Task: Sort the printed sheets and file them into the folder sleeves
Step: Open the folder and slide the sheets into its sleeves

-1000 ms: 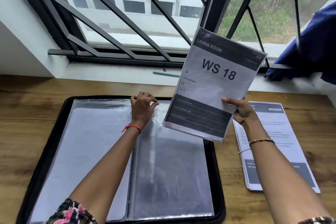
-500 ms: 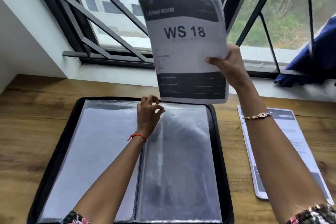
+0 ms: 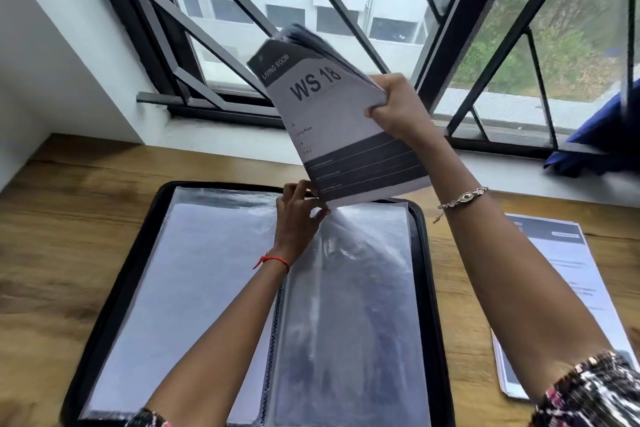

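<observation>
Grips the stack of printed sheets (image 3: 343,135) in the right hand (image 3: 398,111), fingers curled round its right long edge above the midpoint, so most of the paper hangs down and left of the grip. Holds it in the air over the far edge of the open folder (image 3: 133,270), long axis steep and tilted, top leaning left toward the window, lower short edge just above the mouth of the right-hand sleeve (image 3: 349,305). Pinches that sleeve's top edge, so it seems, with the left hand (image 3: 298,215), just beside the stack's lower left corner and much the nearer hand to the opening. Calls, probably, for squaring the long axis to the sleeve before sliding down. Reads "LIVING ROOM" in the dark header, "WS 18" in large type, "Living Room" and "18" smaller below; finer lines too blurred. To the right on the wooden table (image 3: 69,236), a second pile of sheets (image 3: 568,288), print illegible.
</observation>
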The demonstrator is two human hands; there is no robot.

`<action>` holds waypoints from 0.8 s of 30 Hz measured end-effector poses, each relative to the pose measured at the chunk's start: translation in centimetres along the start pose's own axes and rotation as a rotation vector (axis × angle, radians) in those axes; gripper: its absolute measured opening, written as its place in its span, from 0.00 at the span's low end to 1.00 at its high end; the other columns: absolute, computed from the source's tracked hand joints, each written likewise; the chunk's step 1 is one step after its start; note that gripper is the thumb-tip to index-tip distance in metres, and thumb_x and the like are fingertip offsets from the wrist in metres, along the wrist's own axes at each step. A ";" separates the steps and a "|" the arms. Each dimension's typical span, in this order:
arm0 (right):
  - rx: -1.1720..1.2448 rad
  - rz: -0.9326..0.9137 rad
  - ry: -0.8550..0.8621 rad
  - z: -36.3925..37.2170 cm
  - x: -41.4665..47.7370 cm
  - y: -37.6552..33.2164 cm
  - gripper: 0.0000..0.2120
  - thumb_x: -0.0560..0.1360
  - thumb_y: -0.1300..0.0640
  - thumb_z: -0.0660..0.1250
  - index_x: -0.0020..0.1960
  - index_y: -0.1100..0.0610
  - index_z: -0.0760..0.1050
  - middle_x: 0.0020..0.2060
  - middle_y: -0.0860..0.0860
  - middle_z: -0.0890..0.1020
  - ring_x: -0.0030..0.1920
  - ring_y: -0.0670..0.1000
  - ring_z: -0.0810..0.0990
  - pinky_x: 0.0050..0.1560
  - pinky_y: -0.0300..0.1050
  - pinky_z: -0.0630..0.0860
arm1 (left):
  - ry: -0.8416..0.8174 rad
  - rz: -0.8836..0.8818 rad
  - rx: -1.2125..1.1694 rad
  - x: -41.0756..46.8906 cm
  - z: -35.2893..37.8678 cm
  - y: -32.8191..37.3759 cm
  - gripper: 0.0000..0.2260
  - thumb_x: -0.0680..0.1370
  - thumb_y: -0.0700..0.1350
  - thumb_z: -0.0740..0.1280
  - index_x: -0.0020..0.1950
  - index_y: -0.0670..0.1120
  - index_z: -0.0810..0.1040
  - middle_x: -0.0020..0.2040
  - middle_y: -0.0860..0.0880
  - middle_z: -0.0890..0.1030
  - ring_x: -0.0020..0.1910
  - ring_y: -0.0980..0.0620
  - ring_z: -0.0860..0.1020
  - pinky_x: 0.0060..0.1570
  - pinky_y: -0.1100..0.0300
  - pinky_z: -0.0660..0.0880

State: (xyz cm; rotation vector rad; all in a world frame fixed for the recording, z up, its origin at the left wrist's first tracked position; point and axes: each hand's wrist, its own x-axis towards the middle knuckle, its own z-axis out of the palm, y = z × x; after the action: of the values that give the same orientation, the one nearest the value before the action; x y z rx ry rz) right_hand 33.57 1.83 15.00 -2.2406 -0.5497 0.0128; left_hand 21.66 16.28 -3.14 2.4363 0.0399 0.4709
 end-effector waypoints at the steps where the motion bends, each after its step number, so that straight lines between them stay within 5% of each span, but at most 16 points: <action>1: 0.014 -0.001 0.019 0.0 0.0 -0.2 0.17 0.65 0.72 0.60 0.29 0.51 0.67 0.28 0.49 0.71 0.29 0.47 0.69 0.33 0.41 0.65 | -0.002 0.004 0.007 -0.1 0.1 0.0 0.04 0.66 0.40 0.76 0.38 0.46 0.84 0.52 0.46 0.78 0.53 0.49 0.65 0.45 0.49 0.69; 6: 0.156 -0.025 0.106 -0.5 0.2 0.1 0.01 0.65 0.72 0.64 0.37 0.69 0.73 0.33 0.55 0.72 0.34 0.50 0.70 0.34 0.41 0.64 | 0.052 0.024 0.008 -0.4 0.3 0.1 0.04 0.67 0.41 0.76 0.40 0.46 0.84 0.46 0.49 0.81 0.48 0.50 0.69 0.41 0.53 0.67; 9: 0.160 0.013 0.100 -0.6 0.1 0.8 0.06 0.65 0.72 0.64 0.40 0.75 0.71 0.33 0.55 0.70 0.34 0.50 0.69 0.33 0.40 0.63 | 0.068 0.040 0.038 -0.4 0.3 0.3 0.04 0.66 0.40 0.76 0.39 0.45 0.84 0.41 0.50 0.83 0.43 0.46 0.75 0.40 0.56 0.66; 13: 0.071 0.022 0.050 -0.6 -0.5 1.6 0.03 0.65 0.73 0.62 0.33 0.71 0.68 0.30 0.55 0.68 0.31 0.50 0.66 0.32 0.40 0.60 | 0.100 0.062 0.064 -0.5 0.2 0.2 0.01 0.67 0.42 0.72 0.36 0.46 0.84 0.38 0.51 0.84 0.45 0.51 0.74 0.41 0.55 0.66; 17: -0.004 0.089 0.001 -0.3 -0.6 2.2 0.21 0.66 0.74 0.60 0.26 0.50 0.69 0.26 0.49 0.70 0.29 0.49 0.70 0.30 0.39 0.63 | 0.088 0.062 0.071 -0.4 0.2 0.1 0.03 0.68 0.44 0.70 0.35 0.47 0.83 0.39 0.51 0.84 0.45 0.51 0.73 0.40 0.53 0.68; 24: 0.105 0.075 0.024 1.0 -0.1 1.8 0.11 0.65 0.73 0.61 0.28 0.60 0.68 0.26 0.52 0.68 0.28 0.50 0.67 0.30 0.39 0.60 | 0.044 0.017 0.021 -0.1 0.6 0.4 0.02 0.68 0.39 0.74 0.39 0.44 0.82 0.46 0.48 0.83 0.48 0.43 0.75 0.43 0.52 0.67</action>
State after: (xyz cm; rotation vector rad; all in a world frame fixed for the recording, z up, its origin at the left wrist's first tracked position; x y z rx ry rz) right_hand 33.98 1.46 13.05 -2.1554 -0.4413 0.0516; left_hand 21.73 15.56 -3.40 2.4486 0.0428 0.5342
